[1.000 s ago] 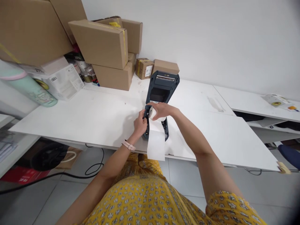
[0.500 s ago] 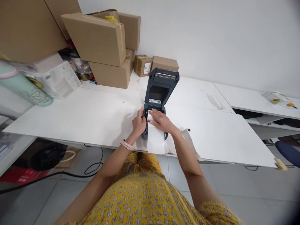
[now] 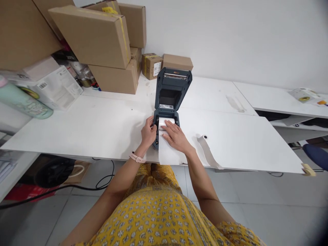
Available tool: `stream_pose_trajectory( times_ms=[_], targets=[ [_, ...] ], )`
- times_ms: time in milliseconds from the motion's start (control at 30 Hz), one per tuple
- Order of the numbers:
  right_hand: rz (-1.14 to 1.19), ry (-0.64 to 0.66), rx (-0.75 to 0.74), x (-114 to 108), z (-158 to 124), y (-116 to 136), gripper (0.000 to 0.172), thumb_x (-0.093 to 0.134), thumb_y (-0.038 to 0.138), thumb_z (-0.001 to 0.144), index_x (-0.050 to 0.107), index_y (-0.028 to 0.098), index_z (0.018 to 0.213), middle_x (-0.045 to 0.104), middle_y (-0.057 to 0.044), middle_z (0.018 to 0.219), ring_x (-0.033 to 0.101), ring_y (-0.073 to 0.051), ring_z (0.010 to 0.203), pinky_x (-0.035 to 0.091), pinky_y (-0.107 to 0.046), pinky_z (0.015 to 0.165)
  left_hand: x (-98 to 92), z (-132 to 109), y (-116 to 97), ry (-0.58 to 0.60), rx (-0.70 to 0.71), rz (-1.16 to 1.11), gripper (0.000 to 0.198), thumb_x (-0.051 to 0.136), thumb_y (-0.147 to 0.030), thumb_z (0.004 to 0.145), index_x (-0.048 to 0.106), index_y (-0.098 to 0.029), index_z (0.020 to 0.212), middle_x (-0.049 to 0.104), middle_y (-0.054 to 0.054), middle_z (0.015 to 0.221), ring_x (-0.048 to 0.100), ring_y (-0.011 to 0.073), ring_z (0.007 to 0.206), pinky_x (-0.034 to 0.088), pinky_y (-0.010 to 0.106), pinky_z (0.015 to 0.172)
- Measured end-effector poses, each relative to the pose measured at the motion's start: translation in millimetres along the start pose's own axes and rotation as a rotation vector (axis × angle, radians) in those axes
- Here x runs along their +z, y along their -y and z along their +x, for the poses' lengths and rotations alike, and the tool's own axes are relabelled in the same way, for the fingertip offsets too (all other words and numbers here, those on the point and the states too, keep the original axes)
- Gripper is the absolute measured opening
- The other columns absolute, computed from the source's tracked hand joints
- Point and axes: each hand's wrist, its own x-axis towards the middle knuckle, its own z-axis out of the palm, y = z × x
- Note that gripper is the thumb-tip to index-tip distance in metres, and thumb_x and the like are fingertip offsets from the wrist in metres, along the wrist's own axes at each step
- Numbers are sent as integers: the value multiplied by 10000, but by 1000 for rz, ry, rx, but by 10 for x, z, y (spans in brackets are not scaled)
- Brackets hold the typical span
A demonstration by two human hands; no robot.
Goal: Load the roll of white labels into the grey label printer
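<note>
A dark grey label printer (image 3: 155, 143) stands on the white table with its lid (image 3: 160, 89) tilted up and back. Inside it sits a white paper roll (image 3: 162, 122), and a wide strip of paper (image 3: 166, 152) runs from it towards the table's front edge. My left hand (image 3: 148, 131) grips the printer's left side, fingers bent round the edge and thumb along the rim. My right hand (image 3: 176, 136) lies over the roll and the start of the strip with its fingers stretched out, covering part of both.
To the right of the printer is a small paper roll (image 3: 205, 137) with a curling tail. Cardboard boxes (image 3: 89, 37) are stacked at the back left, near a mint bottle (image 3: 28, 102) and a white box (image 3: 57, 87). A black cable (image 3: 84, 188) crosses the floor.
My left hand has drawn back from inside the printer to its left side. My right hand's fingers still rest on the roll. The view has shifted slightly.
</note>
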Motion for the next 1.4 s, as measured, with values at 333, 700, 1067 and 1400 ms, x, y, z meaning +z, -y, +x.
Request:
stream_pose_trajectory(
  times_ms=[333, 700, 1067, 1400],
  targets=[
    [-7, -36, 3, 14, -23, 25, 502, 350, 409, 1074, 464, 187, 1510, 412, -119, 1630, 333, -251, 1547, 285, -492, 1256, 107, 80, 253, 20, 53, -284, 464, 535, -229, 887, 504, -195, 1349, 577, 147, 1463, 534, 242, 1386, 409, 445, 1176],
    [-94, -16, -21, 61, -204, 95, 467, 320, 380, 1091, 478, 276, 1517, 488, -24, 1585, 363, -266, 1531, 239, -573, 1253, 81, 72, 201, 16, 34, -295, 451, 543, -210, 870, 531, -180, 1320, 595, 153, 1432, 551, 247, 1361, 416, 452, 1169],
    [-165, -36, -20, 5, -370, 257, 438, 373, 340, 1082, 529, 276, 1486, 473, -37, 1594, 417, -285, 1501, 309, -566, 1239, 95, 92, 266, 21, 46, -283, 438, 530, -216, 879, 553, -186, 1315, 622, 137, 1390, 584, 243, 1306, 433, 449, 1148],
    [-142, -121, 14, 170, -518, 418, 453, 387, 312, 1074, 525, 185, 1487, 451, -115, 1607, 399, -287, 1512, 412, -486, 1208, 102, 99, 269, 7, 58, -280, 419, 537, -223, 877, 572, -193, 1293, 634, 130, 1369, 589, 245, 1296, 439, 446, 1139]
  ],
)
